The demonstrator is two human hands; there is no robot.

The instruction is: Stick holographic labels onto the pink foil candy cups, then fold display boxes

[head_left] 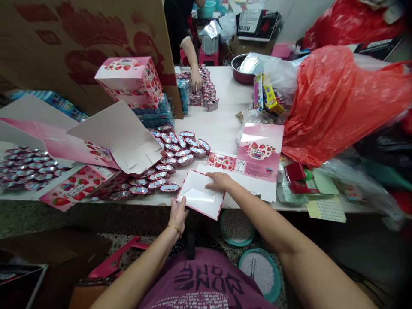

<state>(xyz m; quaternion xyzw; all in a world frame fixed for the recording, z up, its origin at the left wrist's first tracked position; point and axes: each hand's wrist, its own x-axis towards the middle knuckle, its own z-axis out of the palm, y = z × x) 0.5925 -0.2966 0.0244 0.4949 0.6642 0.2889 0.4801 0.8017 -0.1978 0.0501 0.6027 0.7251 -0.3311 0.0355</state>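
A small white-faced cardboard box (203,198) with red-and-pink printed edges lies tilted at the table's front edge. My left hand (178,212) is closed on its near left corner, thumb on top. Across its far edge, my right hand (219,182) is bent over the white face, gripping it there; its lower fingers are partly hidden. Just behind are a flat pink strawberry-printed carton (260,150) and its white panel. To the left lie many oval, shiny-topped packs (186,159), beside an open strawberry carton (119,137) with raised flaps.
A closed strawberry carton (128,79) stands on blue packs by a large brown cardboard box (80,38). A co-worker's hand (196,80) touches packs at the far side. Red plastic bags (341,103) crowd the right. Turquoise basins (275,279) sit below the table.
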